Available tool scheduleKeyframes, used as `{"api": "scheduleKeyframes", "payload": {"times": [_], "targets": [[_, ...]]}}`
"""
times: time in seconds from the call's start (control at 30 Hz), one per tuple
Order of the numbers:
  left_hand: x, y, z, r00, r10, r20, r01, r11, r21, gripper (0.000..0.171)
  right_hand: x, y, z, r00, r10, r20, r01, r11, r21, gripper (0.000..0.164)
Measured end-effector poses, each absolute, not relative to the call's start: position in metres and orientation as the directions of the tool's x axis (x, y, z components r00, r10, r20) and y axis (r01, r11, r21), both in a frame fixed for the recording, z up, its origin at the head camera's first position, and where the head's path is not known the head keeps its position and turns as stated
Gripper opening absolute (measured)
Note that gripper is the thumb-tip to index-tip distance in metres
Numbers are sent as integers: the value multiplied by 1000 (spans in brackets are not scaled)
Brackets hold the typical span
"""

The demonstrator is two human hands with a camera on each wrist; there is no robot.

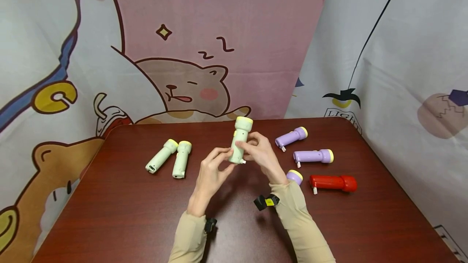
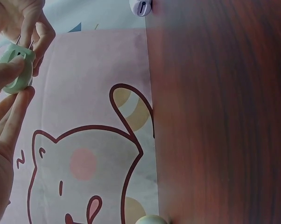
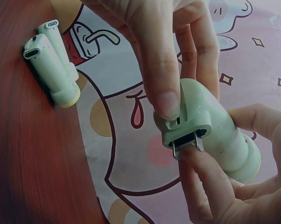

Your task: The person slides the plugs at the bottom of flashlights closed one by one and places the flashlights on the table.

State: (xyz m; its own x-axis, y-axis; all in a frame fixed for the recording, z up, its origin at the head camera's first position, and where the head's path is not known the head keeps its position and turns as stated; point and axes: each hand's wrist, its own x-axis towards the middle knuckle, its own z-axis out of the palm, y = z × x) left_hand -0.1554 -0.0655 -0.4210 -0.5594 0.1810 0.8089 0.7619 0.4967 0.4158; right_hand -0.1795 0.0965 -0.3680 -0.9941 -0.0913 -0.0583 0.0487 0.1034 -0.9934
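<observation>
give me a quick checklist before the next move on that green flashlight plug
1. Green flashlight held off the table by both hands: ok.
2. Right hand fingers on the plug end: ok.
3. Left hand steadies the body: ok.
4. Plug prongs folded out: ok.
5. Prongs fully extended: cannot tell.
6. Two other green flashlights lie apart to the left: ok.

The green flashlight [image 3: 210,126] looked like matt, smooth plastic, its plug prongs [image 3: 185,142] bare shiny metal. The table [image 1: 234,222] showed glossy dark wood grain. At twelve o'clock the backdrop [image 1: 204,31] hung as soft printed cloth.
</observation>
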Motion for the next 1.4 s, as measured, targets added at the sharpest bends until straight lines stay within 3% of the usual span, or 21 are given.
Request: {"api": "scheduleKeyframes", "payload": {"times": [1.17, 1.4], "targets": [[-155, -74, -423, -549, 214, 808, 780, 478, 403, 37, -184, 91, -369, -989, -108, -101, 92, 82, -992, 39], [-154, -79, -423, -573, 217, 790, 758, 506, 411, 35, -189, 88, -370, -985, -126, -121, 109, 100, -989, 38]]}}
